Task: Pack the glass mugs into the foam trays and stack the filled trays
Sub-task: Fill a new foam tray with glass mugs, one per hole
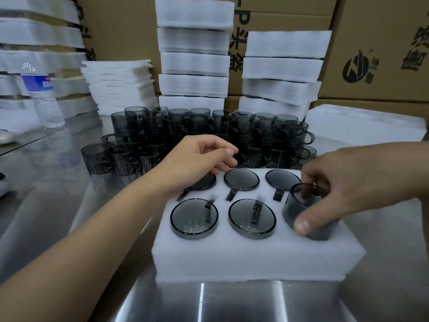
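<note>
A white foam tray [246, 254] lies on the steel table in front of me, with smoky grey glass mugs sunk into its round holes. My right hand [343, 184] grips one mug [299, 208], tilted and partly lowered into the front right hole. My left hand [197, 159] hovers over the back left hole, fingers curled loosely above the mug [206, 182] seated there, holding nothing that I can see. Behind the tray stands a crowd of loose grey mugs [209, 133], some stacked two high.
Two stacks of filled foam trays [195, 59] [283, 68] rise at the back against cardboard boxes [376, 47]. Thin foam sheets [120, 84] are piled back left, a water bottle [44, 96] stands at the left, and foam sheets [364, 126] lie at the right.
</note>
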A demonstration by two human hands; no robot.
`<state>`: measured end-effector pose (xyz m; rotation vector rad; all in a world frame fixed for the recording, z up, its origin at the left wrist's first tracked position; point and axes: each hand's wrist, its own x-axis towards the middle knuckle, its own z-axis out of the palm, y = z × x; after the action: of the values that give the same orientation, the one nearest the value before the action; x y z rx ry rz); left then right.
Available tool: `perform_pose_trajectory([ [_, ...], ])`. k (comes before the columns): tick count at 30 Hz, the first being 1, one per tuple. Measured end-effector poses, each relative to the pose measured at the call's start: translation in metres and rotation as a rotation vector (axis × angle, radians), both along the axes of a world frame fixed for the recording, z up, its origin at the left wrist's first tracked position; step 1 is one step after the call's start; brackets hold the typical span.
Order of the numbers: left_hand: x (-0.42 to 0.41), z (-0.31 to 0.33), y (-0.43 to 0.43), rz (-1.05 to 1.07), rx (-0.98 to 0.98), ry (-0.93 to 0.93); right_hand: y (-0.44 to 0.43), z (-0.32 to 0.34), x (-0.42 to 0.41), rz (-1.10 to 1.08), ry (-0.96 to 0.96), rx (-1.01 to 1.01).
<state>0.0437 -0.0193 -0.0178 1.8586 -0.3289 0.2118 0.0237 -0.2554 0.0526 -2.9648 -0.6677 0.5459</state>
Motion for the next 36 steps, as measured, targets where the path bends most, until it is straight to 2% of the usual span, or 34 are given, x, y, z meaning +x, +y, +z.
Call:
perform_pose_trajectory([
  [3, 0.000, 0.000, 0.000, 0.004, 0.005, -0.004, 0.001, 0.001, 0.006, -0.010, -0.089, 0.051],
  [7, 0.000, 0.001, -0.001, 0.005, 0.014, -0.008, 0.019, -0.005, 0.016, -0.005, -0.428, 0.505],
  [8, 0.000, 0.001, -0.001, 0.004, 0.016, -0.009, 0.027, -0.009, 0.017, 0.037, -0.462, 0.526],
  [12, -0.001, 0.001, -0.001, 0.010, 0.027, -0.024, 0.049, -0.032, 0.013, 0.181, -0.299, 0.308],
  [14, -0.002, 0.001, -0.001, 0.007, 0.027, -0.024, 0.052, -0.038, 0.014, 0.180, -0.230, 0.308],
  [25, -0.001, 0.001, -0.001, 0.007, 0.055, -0.013, 0.053, -0.049, 0.020, 0.193, -0.124, 0.287],
  [36, 0.001, 0.000, -0.003, 0.002, 0.085, -0.037, 0.052, -0.071, 0.018, 0.223, -0.311, 0.246],
])
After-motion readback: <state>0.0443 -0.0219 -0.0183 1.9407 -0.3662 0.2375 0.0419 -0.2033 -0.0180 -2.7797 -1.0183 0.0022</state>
